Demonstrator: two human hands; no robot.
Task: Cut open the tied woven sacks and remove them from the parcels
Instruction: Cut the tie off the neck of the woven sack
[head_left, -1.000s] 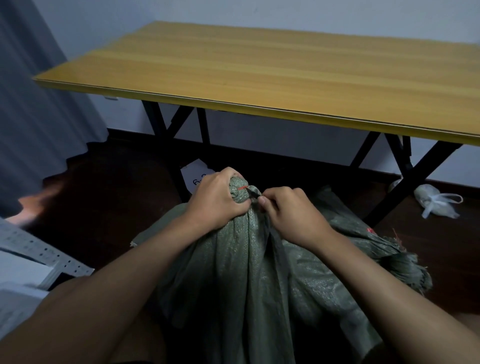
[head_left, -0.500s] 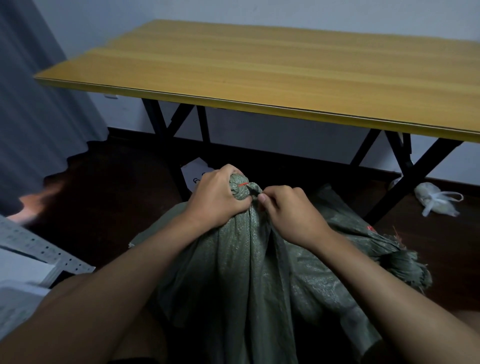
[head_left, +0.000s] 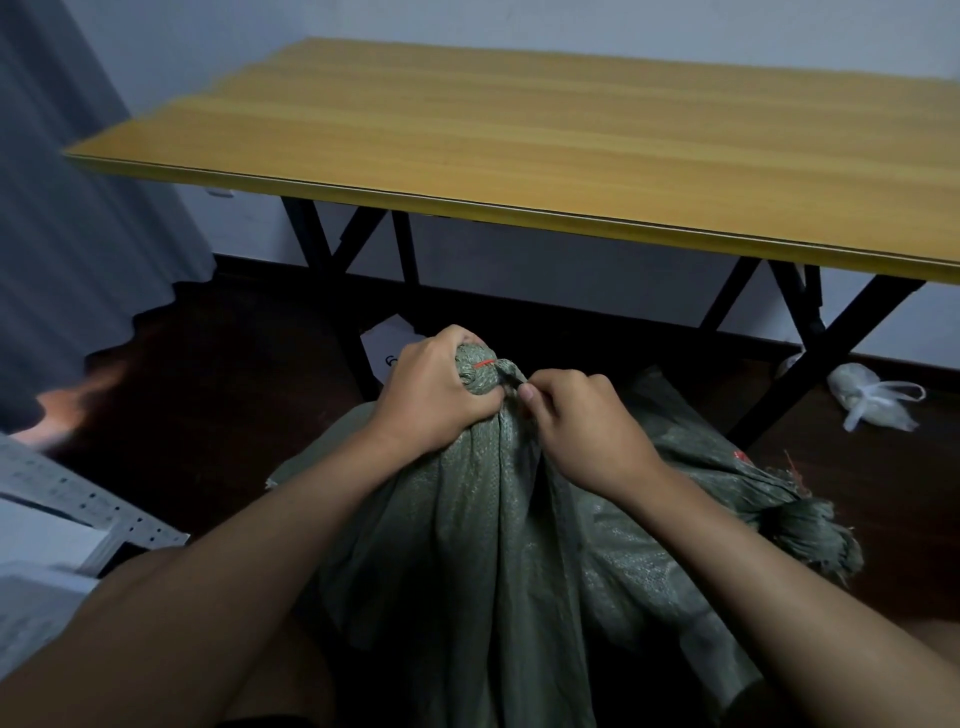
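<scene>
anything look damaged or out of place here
The second green sack, lying on the floor to the right, has a frayed end of loose threads. A small tied white bag sits stray under the table.

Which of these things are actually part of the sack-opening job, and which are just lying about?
In the job:
green woven sack
its red tie
left hand
right hand

Lying about:
wooden table
white plastic bag
grey curtain
papers
</scene>
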